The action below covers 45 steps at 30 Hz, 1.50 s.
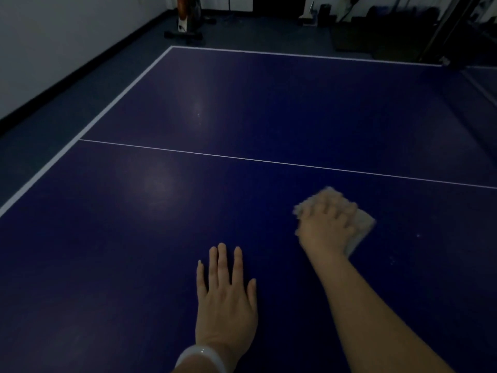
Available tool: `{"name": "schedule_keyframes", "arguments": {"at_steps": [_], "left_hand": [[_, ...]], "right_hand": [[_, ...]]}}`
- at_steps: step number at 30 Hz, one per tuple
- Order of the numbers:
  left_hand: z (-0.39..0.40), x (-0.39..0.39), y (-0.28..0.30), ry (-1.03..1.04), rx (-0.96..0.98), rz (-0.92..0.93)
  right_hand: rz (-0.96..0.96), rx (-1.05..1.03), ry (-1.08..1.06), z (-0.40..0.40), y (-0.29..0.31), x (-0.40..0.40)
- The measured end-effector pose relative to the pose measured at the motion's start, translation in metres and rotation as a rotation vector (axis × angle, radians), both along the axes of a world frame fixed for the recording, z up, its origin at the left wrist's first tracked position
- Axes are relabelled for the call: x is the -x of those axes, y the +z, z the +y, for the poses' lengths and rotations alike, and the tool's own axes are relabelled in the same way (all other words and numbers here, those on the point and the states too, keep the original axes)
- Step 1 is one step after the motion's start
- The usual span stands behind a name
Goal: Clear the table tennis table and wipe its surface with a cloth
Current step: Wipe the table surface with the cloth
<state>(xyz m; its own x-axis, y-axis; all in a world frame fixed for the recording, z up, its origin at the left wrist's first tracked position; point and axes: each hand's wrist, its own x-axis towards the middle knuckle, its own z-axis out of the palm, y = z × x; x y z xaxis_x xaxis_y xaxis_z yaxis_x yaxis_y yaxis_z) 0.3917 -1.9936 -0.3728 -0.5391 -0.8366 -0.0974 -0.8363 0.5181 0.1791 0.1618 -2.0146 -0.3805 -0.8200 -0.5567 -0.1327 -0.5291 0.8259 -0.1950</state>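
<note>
Head view is showing a dim room in which the dark blue tabletop (242, 109) is filling most of the picture, with its white edge stripe running along the left and a thin white line (269, 159) crossing the middle. No bats, balls or net are showing on the part in view, so the clearing step is looking done, judging from here; the far right end is running out of the picture. The right hand (326, 227) is pressing a pale cloth (361, 224) down on the tabletop near the right side, fingers bent over it, though blur is making the exact grip hard to read. The left hand (226, 294) is lying flat nearby, fingers straight, holding nothing, with a pale band at the wrist. A few small specks (418, 235) are sitting just right of the cloth, so wiping is probably only partly finished.
</note>
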Motion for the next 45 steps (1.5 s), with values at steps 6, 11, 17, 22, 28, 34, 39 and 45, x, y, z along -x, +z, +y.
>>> {"name": "schedule_keyframes", "arguments": {"at_steps": [6, 11, 17, 22, 28, 34, 39, 45], "left_hand": [[-0.001, -0.002, -0.008, 0.013, 0.042, 0.007], [0.001, -0.001, -0.005, 0.008, 0.048, -0.022], [0.002, -0.001, -0.005, 0.021, 0.054, -0.015], [0.002, 0.001, -0.006, 0.028, 0.071, -0.032], [0.003, -0.001, -0.004, 0.035, 0.049, 0.029], [0.004, -0.001, -0.004, 0.030, 0.047, 0.040], [0.003, -0.002, -0.004, 0.018, 0.042, 0.029], [0.004, -0.003, -0.002, 0.012, 0.022, 0.034]], "right_hand": [[0.103, -0.034, 0.594, -0.072, 0.009, -0.014], [0.183, -0.069, 0.175, 0.013, 0.008, 0.114], [-0.011, -0.027, -0.315, 0.053, 0.007, 0.101], [0.160, 0.013, 0.387, 0.030, -0.002, -0.032], [0.320, -0.094, 0.202, 0.118, 0.011, 0.060], [-0.004, -0.016, -0.362, 0.149, 0.007, 0.030], [0.168, -0.013, 0.343, 0.135, -0.007, -0.086], [0.069, -0.046, -0.268, 0.236, 0.010, -0.027]]}}
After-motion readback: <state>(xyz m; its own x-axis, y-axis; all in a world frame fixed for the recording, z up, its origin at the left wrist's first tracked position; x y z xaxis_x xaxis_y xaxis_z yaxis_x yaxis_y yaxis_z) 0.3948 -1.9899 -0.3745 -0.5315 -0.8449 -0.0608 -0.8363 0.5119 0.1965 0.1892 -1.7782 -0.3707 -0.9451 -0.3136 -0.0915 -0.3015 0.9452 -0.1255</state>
